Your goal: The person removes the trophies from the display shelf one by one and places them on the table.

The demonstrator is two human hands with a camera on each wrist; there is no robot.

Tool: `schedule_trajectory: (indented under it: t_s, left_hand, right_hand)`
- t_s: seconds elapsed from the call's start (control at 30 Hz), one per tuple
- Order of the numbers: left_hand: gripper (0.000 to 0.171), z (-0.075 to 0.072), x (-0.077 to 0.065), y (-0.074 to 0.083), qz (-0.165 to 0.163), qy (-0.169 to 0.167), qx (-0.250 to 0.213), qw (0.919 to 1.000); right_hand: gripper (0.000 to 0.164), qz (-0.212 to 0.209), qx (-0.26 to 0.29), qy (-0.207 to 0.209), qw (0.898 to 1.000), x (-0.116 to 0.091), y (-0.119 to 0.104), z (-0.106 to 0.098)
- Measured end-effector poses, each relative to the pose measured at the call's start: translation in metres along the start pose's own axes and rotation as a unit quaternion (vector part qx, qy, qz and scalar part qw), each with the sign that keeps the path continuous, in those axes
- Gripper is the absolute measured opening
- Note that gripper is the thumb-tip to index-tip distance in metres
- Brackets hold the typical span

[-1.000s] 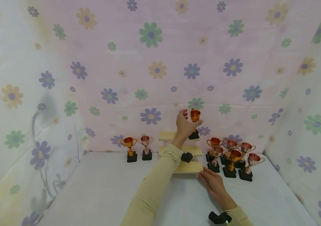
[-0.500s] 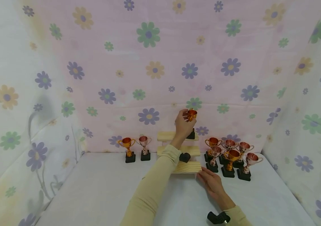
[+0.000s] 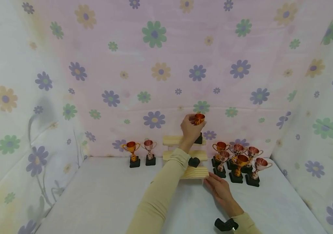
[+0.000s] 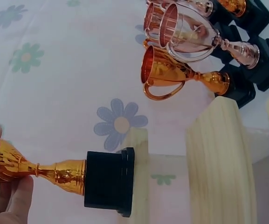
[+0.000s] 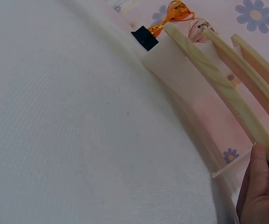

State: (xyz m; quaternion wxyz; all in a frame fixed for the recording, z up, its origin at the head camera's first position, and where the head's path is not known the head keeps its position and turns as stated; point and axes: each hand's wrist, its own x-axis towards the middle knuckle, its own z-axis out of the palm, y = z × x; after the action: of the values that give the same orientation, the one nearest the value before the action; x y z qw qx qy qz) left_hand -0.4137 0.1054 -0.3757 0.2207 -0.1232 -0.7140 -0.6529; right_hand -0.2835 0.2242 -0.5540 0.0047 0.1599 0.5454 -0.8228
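Observation:
My left hand (image 3: pixel 191 130) holds a small gold trophy cup (image 3: pixel 199 119) by its bowl, upright above the right end of the stepped wooden stand (image 3: pixel 170 140). In the left wrist view, thumb and fingers grip the bowl, and the trophy's black base (image 4: pixel 107 179) meets the top plank (image 4: pixel 141 186); contact is hard to tell. My right hand (image 3: pixel 222 191) holds the right end of the lowest plank (image 3: pixel 195 173). The right wrist view has its fingertips (image 5: pixel 260 151) on either side of that plank end. My left forearm hides part of the stand.
Several gold and rose-gold trophies (image 3: pixel 236 175) cluster on the white table (image 3: pixel 102 195) right of the stand. A gold trophy (image 3: pixel 131 148) and a rose-gold one (image 3: pixel 149 146) stand to its left. Flower-patterned cloth (image 3: pixel 166 78) encloses the back and sides.
The gold trophy has shifted slightly left and straightened over the top plank, and my left fingers have drawn closer around its bowl. My right hand stays at the lowest plank's end.

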Motion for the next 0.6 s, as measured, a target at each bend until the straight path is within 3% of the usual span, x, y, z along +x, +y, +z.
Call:
schedule_trajectory:
  t_s: [0.27, 0.6]
  left_hand:
    - [0.040, -0.016, -0.012, -0.007, 0.047, -0.028, -0.055, 0.9970]
    - [0.042, -0.055, -0.046, -0.010, 0.050, -0.110, -0.153, 0.9808]
  right_hand:
    - [0.056, 0.003, -0.012, 0.008, 1.000, 0.000, 0.000, 0.003]
    - [0.056, 0.011, -0.019, 0.017, 1.000, 0.000, -0.001, 0.004]
